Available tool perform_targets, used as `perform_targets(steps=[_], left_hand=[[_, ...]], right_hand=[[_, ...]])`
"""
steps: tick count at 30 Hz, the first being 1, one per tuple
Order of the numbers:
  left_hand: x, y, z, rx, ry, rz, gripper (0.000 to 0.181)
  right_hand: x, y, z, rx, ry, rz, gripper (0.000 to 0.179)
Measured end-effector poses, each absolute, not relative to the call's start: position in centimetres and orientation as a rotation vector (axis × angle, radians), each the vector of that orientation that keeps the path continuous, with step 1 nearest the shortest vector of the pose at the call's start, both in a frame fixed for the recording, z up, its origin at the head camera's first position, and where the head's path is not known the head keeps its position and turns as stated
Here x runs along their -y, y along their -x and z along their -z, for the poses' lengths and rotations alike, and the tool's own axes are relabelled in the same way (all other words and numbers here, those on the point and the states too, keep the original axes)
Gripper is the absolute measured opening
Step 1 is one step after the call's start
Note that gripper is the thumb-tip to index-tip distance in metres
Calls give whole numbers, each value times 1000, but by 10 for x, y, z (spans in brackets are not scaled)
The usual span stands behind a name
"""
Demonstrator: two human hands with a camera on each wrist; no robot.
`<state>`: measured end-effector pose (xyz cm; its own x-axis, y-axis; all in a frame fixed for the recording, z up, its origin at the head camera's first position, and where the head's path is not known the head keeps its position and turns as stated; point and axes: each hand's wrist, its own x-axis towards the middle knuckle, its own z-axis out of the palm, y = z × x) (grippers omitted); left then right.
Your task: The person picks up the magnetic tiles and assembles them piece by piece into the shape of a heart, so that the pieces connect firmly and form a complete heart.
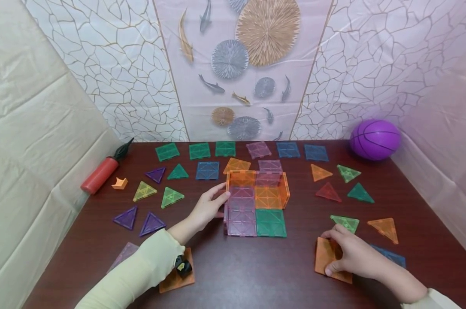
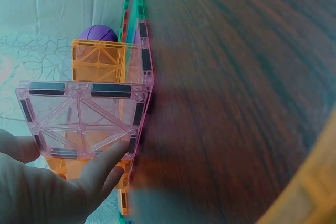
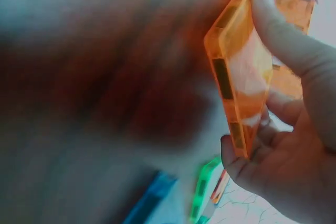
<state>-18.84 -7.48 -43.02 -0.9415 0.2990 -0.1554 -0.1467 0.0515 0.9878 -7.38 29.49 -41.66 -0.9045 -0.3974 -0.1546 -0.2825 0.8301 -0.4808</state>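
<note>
In the middle of the table stands a box-like build of translucent magnetic tiles, with a green tile [image 1: 270, 223] and a pink tile [image 1: 241, 222] flat at its front. Orange and pink tiles rise along its back and sides. My left hand [image 1: 210, 204] is at the build's left side, where the left wrist view has its thumb and fingers around the upright pink square tile [image 2: 81, 114]. On the right, my right hand [image 1: 352, 253] grips an orange square tile [image 1: 325, 255] by its edges. That orange tile [image 3: 239, 72] looks tilted in the right wrist view.
Loose triangles, such as a purple triangle [image 1: 152, 223] and a red triangle [image 1: 328, 192], lie on both sides. Square tiles, including a blue square [image 1: 207, 171], line the back. A red pump [image 1: 99, 175] is at left, a purple ball [image 1: 376, 139] at back right.
</note>
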Motion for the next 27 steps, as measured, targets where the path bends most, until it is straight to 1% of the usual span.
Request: perform_targets(steps=[8,13,17,27], left_hand=[[75,189,431,-2014,-147,-1958,51],[75,189,431,-2020,-147,-1958,52],[75,187,430,-2026,-139,-1952,52],[75,188,429,-2056,-111,-1934,53]], right_hand=[[-283,94,405,-2861,415,711,48],[-278,105,401,-2860,298,800,37],[-274,113,400,-2876,215,883,35],[-264,132,398,-2828,27,992,42]])
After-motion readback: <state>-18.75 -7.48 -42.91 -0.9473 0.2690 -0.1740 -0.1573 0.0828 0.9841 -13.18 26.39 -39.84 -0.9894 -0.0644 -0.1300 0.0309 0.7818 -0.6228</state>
